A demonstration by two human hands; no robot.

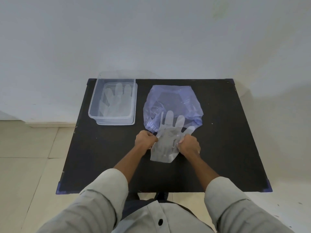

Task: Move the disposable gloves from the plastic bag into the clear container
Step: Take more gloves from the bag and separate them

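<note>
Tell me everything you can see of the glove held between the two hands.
The thin, see-through disposable plastic glove is spread flat just above or on the black table, fingers pointing away from the person, cuff nearest them. Its fingertips overlap the near edge of the crumpled purple plastic bag. The left hand pinches its left edge and the right hand its right edge. It looks wrinkled and glossy.

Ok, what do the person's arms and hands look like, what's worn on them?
Both arms wear pale grey-beige shirt sleeves rolled up to about mid-forearm. The left hand and right hand are bare: no gloves, rings or watch visible.
</note>
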